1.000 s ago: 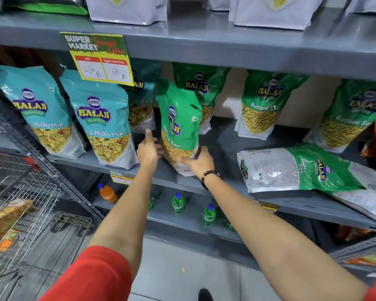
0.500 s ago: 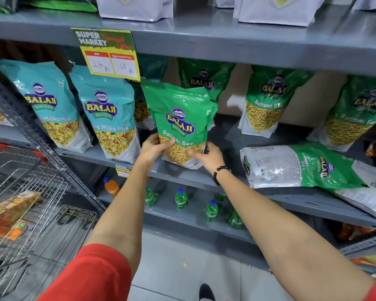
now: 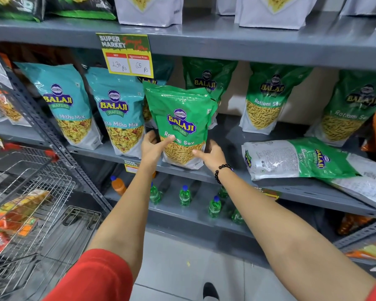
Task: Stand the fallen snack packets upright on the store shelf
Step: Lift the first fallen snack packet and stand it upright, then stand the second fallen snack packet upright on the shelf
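Observation:
A green Ratlami Sev packet (image 3: pixel 180 118) stands upright at the front of the grey middle shelf (image 3: pixel 221 135), label facing me. My left hand (image 3: pixel 153 146) grips its lower left side, thumb across the front. My right hand (image 3: pixel 211 154), with a black bead bracelet, holds its lower right side. To the right, a second green Ratlami Sev packet (image 3: pixel 300 159) lies flat on the same shelf, top pointing right, and it overlaps another fallen packet (image 3: pixel 365 187) that shows its white back.
Two teal Mitha Mix packets (image 3: pixel 117 111) stand left of the held one; green packets (image 3: pixel 267 98) lean at the back. A price tag (image 3: pixel 127 55) hangs from the upper shelf. Small bottles (image 3: pixel 185 195) stand on the lower shelf. A wire trolley (image 3: pixel 28 205) is at left.
The green packet went from edge-on to face-forward and now stands on the shelf. My left hand moved from beside it onto its lower left side; both hands hold it.

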A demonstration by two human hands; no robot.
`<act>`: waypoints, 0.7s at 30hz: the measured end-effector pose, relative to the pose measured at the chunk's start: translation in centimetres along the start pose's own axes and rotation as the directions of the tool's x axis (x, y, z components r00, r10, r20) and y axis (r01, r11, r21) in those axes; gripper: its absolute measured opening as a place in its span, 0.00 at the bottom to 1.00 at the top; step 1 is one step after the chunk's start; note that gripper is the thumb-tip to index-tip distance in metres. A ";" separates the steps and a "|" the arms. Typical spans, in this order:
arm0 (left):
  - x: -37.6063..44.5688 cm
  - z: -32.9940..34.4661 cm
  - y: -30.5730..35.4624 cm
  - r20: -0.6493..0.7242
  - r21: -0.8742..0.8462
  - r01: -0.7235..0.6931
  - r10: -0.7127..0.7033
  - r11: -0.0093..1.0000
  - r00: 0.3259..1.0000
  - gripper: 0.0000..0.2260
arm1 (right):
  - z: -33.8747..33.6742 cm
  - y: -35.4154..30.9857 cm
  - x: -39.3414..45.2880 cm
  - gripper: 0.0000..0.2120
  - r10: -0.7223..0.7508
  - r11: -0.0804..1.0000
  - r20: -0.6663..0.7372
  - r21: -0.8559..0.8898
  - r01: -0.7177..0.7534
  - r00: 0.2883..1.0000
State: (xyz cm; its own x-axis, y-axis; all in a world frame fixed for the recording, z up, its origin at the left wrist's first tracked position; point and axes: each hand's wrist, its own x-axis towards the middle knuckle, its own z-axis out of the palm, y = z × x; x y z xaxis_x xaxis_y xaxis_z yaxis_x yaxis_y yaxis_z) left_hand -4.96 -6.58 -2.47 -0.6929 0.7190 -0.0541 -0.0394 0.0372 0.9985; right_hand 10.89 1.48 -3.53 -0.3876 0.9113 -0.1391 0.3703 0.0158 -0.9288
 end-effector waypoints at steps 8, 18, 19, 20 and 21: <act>-5.6 6.8 3.2 -0.185 0.163 -0.394 0.420 0.904 0.888 0.14 | -3.4 0.4 -3.3 0.15 -0.072 0.994 -0.601 0.026 0.109 0.796; -7.0 18.8 1.2 0.510 0.374 -0.447 0.222 0.813 0.831 0.22 | -13.6 5.7 -5.9 0.20 0.310 0.947 -0.796 0.307 -0.094 0.519; -6.7 20.0 1.0 0.572 0.414 -0.458 0.166 0.787 0.803 0.23 | -14.8 6.3 -5.7 0.22 0.416 0.902 -0.762 0.413 -0.123 0.496; -6.3 21.0 0.9 0.617 0.450 -0.459 0.105 0.765 0.780 0.25 | -15.9 6.9 -5.5 0.25 0.518 0.842 -0.701 0.519 -0.147 0.490; -5.8 21.9 0.6 0.649 0.488 -0.454 0.038 0.746 0.760 0.26 | -16.7 7.5 -5.2 0.28 0.599 0.775 -0.623 0.610 -0.166 0.503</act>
State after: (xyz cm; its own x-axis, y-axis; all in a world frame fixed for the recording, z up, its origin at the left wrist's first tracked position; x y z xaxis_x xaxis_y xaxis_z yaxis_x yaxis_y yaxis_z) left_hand 14.83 4.47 -1.48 -0.0609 0.9981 -0.0012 0.6363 0.0398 0.7704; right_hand 29.79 3.79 -4.04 0.5530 0.7244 -0.4117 -0.1636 -0.3901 -0.9061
